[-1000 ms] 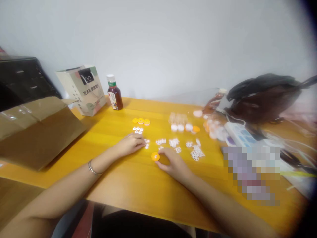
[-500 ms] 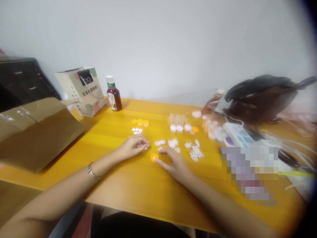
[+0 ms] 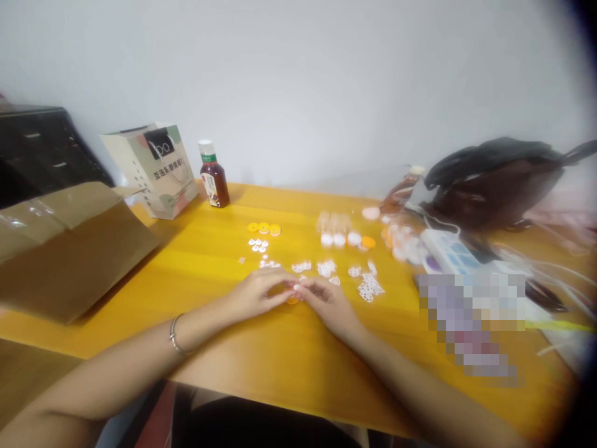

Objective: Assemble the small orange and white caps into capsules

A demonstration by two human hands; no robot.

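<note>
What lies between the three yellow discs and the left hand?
The head view shows a cluster of small white pieces, then, nearer the left hand, a second cluster.

The table [image 3: 224, 367] is lit brightly and evenly, with a pale sheen spread toward its near edge. Glints are thrown by the cardboard box [image 3: 84, 249] at the left edge, whose facing side is shaded. The white lattice pieces [image 3: 370, 287] are softly blurred. Toward the right edge, shapes are smeared, one patch is pixelated, and the view's border is darkened.
</note>
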